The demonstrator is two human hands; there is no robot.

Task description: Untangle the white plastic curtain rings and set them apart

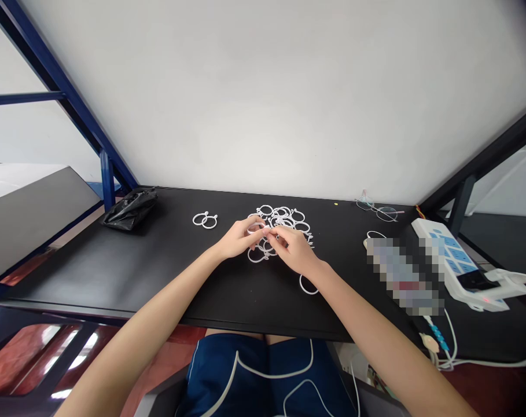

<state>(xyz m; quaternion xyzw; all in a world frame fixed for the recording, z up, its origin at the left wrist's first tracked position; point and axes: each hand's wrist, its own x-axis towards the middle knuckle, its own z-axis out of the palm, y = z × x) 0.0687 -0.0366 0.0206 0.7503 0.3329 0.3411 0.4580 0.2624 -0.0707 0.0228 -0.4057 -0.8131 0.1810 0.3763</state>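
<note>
My left hand [240, 238] is closed round a white plastic curtain ring [254, 232], held just above the black table. The fingertips of my right hand [295, 249] pinch at the same ring's edge, where its small eyelet seems to be; the fingers partly hide that spot. Behind and under both hands lies a loose pile of similar white rings [284, 221], several overlapping. One single ring [308, 292] rests by my right wrist, partly covered by the forearm. Off to the left, two rings [209, 227] overlap, apart from the pile.
A crumpled black plastic bag [132, 209] lies at the table's left. On the right are eyeglasses [386, 214], a blurred-out phone-like object [401, 278] with a cable, and a white power strip [453, 255] with a plug. A white wall [263, 104] rises behind the table.
</note>
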